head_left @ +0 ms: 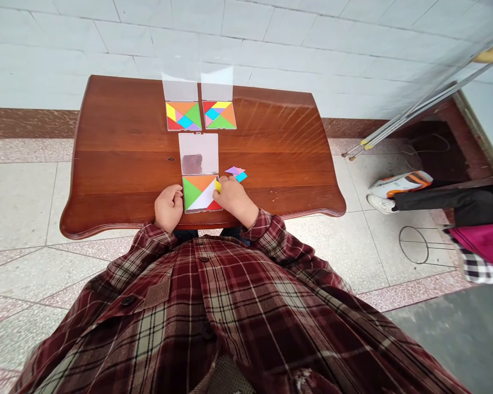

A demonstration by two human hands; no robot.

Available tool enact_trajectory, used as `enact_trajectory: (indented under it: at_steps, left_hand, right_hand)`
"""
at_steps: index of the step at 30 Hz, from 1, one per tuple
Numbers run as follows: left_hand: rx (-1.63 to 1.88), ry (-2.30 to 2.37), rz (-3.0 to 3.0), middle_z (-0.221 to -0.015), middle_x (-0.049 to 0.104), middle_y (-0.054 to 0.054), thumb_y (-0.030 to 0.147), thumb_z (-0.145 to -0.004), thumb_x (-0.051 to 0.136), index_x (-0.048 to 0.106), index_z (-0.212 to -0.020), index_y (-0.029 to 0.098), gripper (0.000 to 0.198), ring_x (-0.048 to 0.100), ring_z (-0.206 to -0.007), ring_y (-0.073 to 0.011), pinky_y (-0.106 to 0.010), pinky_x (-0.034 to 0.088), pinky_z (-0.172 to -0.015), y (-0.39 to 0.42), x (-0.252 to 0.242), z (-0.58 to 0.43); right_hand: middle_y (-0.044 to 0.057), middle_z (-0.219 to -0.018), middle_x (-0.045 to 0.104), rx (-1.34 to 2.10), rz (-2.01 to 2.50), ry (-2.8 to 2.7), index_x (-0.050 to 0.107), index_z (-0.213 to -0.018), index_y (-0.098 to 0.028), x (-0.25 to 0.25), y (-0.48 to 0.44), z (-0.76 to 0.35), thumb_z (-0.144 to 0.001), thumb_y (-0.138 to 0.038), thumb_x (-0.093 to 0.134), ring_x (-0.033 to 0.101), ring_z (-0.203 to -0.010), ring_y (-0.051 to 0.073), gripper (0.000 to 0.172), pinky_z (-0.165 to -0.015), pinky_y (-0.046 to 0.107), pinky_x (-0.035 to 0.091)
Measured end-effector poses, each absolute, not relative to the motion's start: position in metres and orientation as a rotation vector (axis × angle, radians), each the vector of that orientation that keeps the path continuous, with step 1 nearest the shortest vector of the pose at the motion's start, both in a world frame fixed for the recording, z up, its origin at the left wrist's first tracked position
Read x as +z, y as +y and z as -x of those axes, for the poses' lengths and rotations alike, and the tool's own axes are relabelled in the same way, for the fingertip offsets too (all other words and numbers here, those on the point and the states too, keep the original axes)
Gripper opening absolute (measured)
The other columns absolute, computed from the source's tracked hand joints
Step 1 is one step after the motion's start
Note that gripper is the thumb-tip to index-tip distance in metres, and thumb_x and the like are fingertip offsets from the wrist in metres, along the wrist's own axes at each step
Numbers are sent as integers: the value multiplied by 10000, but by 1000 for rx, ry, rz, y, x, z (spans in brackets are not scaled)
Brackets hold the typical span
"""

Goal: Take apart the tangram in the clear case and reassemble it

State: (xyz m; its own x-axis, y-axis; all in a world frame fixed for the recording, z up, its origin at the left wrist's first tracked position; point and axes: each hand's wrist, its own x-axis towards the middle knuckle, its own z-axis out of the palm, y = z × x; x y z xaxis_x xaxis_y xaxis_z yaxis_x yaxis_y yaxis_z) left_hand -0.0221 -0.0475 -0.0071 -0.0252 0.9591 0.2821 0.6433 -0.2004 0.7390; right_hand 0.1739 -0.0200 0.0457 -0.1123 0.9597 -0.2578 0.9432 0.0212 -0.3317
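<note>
Left hand (168, 207): on the near left corner of the open case, fingers curled together; cannot tell if it grips anything.

Open case (201, 194): in front of the person, on the table's near edge. Green, orange and red tangram pieces (195, 191) lie in its tray; a pale patch at centre could be a piece or bare backing, cannot tell. Clear lid (198, 153) lies open on the far side.

Right hand (235, 200): at the tray's right edge, fingers pressed together, pinching a yellow tangram piece (217, 186).

Work in hand: yellow piece held at the tray's edge, part of it hidden by the fingers.

Loose pieces: lilac tangram piece (234, 170) and cyan tangram piece (241, 177), touching each other, just right of the clear lid.

Far cases: two filled tangram cases (183, 116) side by side at the table's far end, lids upright.

Count: cases 3; filled squares 2; loose pieces 2; pieces in hand 1.

Rest: plaid shirt (201, 306), wooden table (271, 148), metal poles (414, 115), white-and-orange shoe (398, 185), wire ring (413, 244), pink cloth (480, 243).
</note>
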Motion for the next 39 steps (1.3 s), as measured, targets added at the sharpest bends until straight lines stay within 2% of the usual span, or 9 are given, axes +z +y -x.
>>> enact_trajectory:
  at_steps: [10, 15, 22, 28, 31, 39]
  left_hand:
    - [1101, 1665, -1878, -783, 626, -22, 176, -792, 384, 590, -842, 185, 212, 581, -763, -146, -261, 455, -746, -48, -5, 21]
    - [1091, 1667, -1877, -793, 626, -22, 180, -796, 386, 594, -849, 186, 215, 584, -778, -148, -263, 455, -754, -48, -5, 22]
    - [1103, 1667, -1889, -814, 648, -24, 194, -810, 392, 607, -867, 182, 223, 587, -776, -145, -260, 454, -748, -47, -6, 22]
    - [1114, 1665, -1892, -824, 652, -25, 201, -820, 397, 613, -883, 185, 225, 594, -786, -147, -262, 458, -761, -46, -10, 23]
    - [1108, 1671, -1892, -826, 651, -26, 207, -824, 394, 611, -883, 186, 226, 594, -789, -148, -265, 460, -761, -46, -10, 23]
    - [1105, 1677, -1891, -807, 643, -30, 221, -828, 391, 606, -870, 186, 222, 590, -770, -153, -275, 465, -756, -46, -9, 23]
  right_hand:
    - [206, -1131, 569, 618, 2131, -2215, 538, -1171, -24, 47, -19, -164, -878, -223, 487, 556, -1040, 259, 357, -920, 355, 459]
    - [178, -1028, 619, 625, 2088, -2219, 583, -1095, -49, 47, -20, -170, -861, -229, 500, 552, -1033, 270, 306, -897, 359, 456]
    - [90, -907, 658, 855, 2001, -2086, 585, -1041, -116, 50, -20, -182, -846, -234, 518, 588, -827, 209, 238, -768, 317, 443]
    - [119, -977, 676, 847, 2004, -2027, 568, -1064, -111, 46, -17, -186, -855, -197, 478, 603, -859, 238, 243, -749, 329, 442]
    - [121, -931, 678, 836, 2018, -2037, 567, -1042, -113, 46, -16, -189, -834, -132, 451, 603, -815, 241, 239, -738, 334, 443]
    - [127, -937, 678, 832, 2044, -1960, 534, -1125, -97, 48, -13, -198, -794, -54, 425, 622, -844, 250, 352, -785, 368, 472]
